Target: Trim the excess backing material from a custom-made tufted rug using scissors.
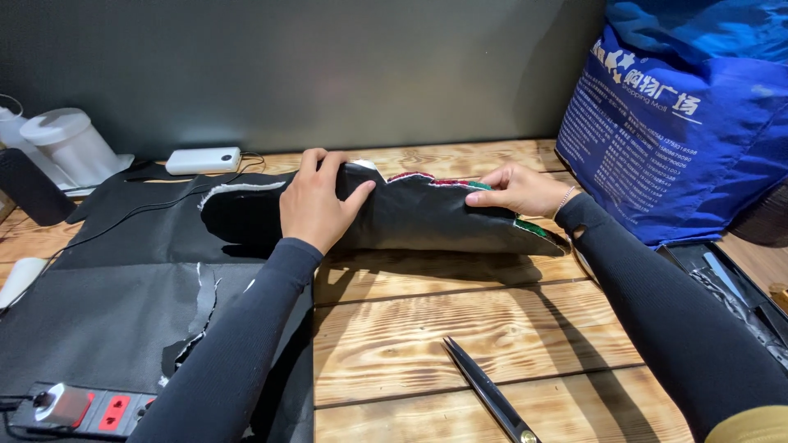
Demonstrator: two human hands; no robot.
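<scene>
Black fabric piece (410,215), a stitched shape with white, red and green edging, lies across the middle of the frame on the wooden table (460,328). Left hand (316,205) grips its left-centre part, thumb in front, fingers curled over the top edge. Right hand (517,190) pinches the coloured upper edge toward the right. Further left, flat black cloth sheets (107,312) cover the table, some cut out. Closed scissors (488,390) lie at lower centre, well apart from both hands. A power strip (78,408) sits at lower left, a white power bank (203,160) at upper left, a blue bag (681,123) at upper right
</scene>
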